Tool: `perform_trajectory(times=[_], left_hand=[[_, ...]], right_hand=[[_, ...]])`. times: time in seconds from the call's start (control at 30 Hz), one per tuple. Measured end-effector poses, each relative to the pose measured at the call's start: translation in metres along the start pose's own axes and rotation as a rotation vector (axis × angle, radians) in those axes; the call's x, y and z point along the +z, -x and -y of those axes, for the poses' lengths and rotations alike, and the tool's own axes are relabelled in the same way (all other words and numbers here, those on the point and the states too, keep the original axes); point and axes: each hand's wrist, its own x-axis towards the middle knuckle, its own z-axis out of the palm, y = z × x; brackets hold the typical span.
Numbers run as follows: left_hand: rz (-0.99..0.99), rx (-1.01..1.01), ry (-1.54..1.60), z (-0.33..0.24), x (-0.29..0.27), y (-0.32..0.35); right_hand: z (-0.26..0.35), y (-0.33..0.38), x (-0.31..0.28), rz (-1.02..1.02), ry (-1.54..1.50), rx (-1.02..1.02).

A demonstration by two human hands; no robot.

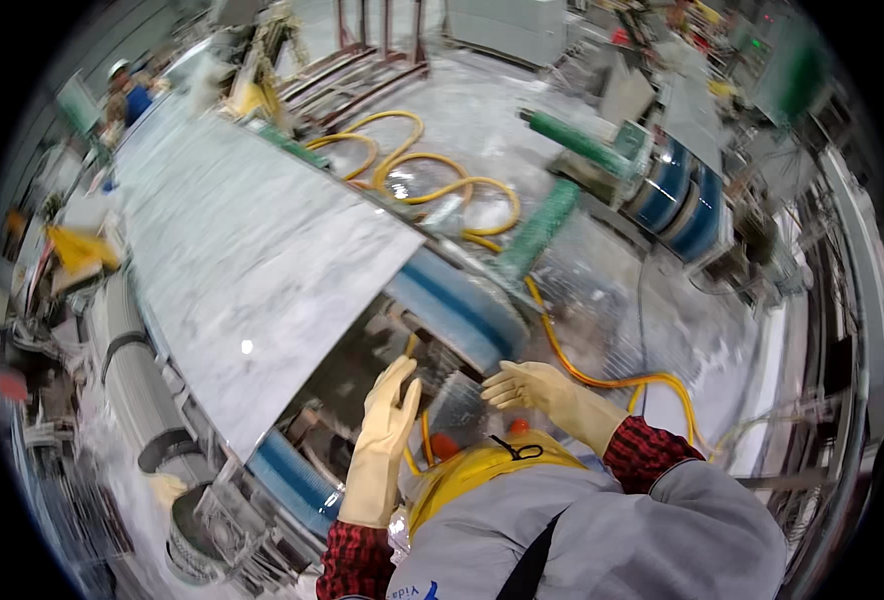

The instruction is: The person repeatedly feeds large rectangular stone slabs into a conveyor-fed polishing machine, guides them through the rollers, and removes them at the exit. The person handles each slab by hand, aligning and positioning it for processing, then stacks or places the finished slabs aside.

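Apron [482,470]: yellow, nearest the camera, worn over a grey jacket, likely against the wet.
Slab [252,260]: large grey-white marble sheet, lying flat on the machine, its near edge just above both hands.
Roller [462,305]: blue, under the slab edge, seems to carry it.
Hose [442,190]: yellow, looped on the wet floor behind.
Left hand [387,420]: gloved, fingers straight and together, raised below the slab edge, holding nothing.
Right hand [527,385]: gloved, fingers loosely curled, near the roller, empty.
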Motion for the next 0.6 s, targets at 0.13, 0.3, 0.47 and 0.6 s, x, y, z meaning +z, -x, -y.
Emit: perform_trajectory(times=[0.13, 0.3, 0.47, 0.6], left_hand=[[-0.173, -0.271, 0.205, 0.002, -0.07, 0.069], [-0.451, -0.578, 0.169, -0.01, -0.099, 0.161], [-0.748, -0.64, 0.242, 0.011, -0.073, 0.225], [-0.892, -0.606, 0.367, -0.008, -0.053, 0.243]], right_hand=[[0.028, -0.034, 0.117, 0.233, 0.17, -0.033], [0.013, -0.15, 0.193, 0.172, 0.027, -0.013], [0.006, -0.248, 0.237, -0.179, -0.348, -0.025], [-0.012, -0.27, 0.225, -0.093, -0.321, -0.125]])
